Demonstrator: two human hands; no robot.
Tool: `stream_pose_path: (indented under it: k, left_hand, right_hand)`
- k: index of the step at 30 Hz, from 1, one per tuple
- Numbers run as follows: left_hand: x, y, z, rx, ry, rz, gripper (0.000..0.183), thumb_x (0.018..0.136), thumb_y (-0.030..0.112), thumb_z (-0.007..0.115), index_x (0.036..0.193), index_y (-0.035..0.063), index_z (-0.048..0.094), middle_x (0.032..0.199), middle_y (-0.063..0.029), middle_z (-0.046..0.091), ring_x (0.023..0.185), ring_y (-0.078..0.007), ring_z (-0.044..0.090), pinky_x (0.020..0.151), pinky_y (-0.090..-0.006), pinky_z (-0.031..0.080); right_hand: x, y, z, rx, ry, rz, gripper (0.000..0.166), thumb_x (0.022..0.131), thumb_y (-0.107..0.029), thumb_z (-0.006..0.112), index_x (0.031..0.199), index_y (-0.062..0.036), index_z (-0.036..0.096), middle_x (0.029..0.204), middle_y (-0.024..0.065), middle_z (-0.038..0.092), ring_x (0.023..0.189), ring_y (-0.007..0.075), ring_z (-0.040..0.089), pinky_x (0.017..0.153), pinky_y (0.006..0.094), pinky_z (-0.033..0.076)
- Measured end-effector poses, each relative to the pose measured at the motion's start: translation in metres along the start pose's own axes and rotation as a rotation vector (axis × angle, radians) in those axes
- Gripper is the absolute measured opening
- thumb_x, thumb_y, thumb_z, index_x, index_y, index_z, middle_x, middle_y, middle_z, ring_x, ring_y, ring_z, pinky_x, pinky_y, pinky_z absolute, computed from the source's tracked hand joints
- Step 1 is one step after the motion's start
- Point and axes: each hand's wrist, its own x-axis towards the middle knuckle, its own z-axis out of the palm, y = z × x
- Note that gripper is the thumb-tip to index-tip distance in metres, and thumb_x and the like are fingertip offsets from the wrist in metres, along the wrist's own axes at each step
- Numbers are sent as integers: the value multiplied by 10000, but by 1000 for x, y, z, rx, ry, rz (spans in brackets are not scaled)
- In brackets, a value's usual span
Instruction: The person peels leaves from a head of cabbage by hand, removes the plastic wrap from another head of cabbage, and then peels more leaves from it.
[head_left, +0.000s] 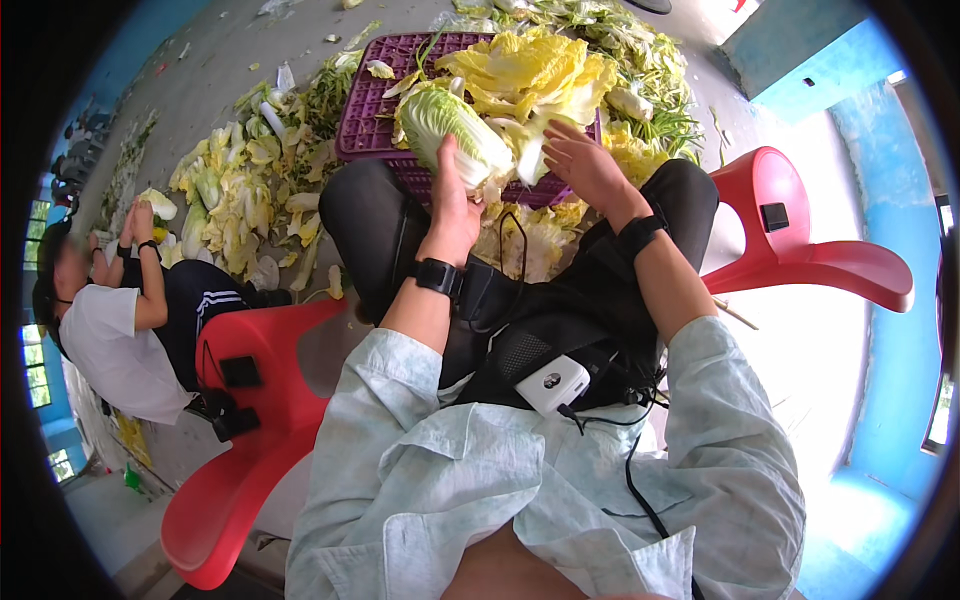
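Note:
A head of napa cabbage (451, 131) lies tilted in my left hand (454, 184), its leafy green top away from me and its pale cut base towards me. The thumb of that hand rests along the cabbage's side. To its right, my right hand (589, 165) has its fingers stretched out over a loose cabbage leaf (534, 156) with a white stem. The thumb is hidden, so whether it grips this leaf is unclear. Under both hands stands an upturned purple plastic crate (365, 133), bearing a heap of yellow outer leaves (529, 71).
Discarded leaves (232, 187) cover the floor left of the crate, and more trimmings (637, 52) lie behind and right. A co-worker (124, 322) sits at the left, hands raised around a cabbage. Red plastic chair parts (259, 420) flank me. A white device (553, 384) with cables rests on my lap.

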Motion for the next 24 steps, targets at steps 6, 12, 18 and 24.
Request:
stream_pose_path:
  k: [6,12,18,24]
  left_hand:
    - [-5,-1,6,33,-34,-27,804,901,637,593,1485,113,419,1438,-91,530,1301,-248,520,1063,-449,420]
    - [-6,0,6,83,-76,-47,807,900,633,600,1483,106,416,1425,-82,541,1273,-236,544,1015,-427,462]
    - [-8,-2,10,184,-120,-81,762,901,570,653,1455,91,447,1354,-77,590,1225,-222,582,966,-411,498]
    - [-10,-4,14,376,-251,81,659,902,398,734,1398,33,499,1264,-114,623,1128,-187,631,891,-349,535]
  right_hand:
    - [-5,4,-2,-155,38,86,444,968,-134,609,1393,-40,521,1225,58,620,1121,176,589,984,313,477]
    - [-7,-2,8,-215,99,106,335,995,-160,591,1312,-58,556,1222,55,636,1109,171,613,965,314,500]
    - [-10,-4,19,-199,-47,107,400,1015,-248,595,1368,-79,513,1289,70,618,1157,187,607,1009,328,477]
    - [-15,-8,28,-244,-104,30,539,1022,-327,596,1464,-63,439,1333,79,594,1201,193,588,1025,337,459]
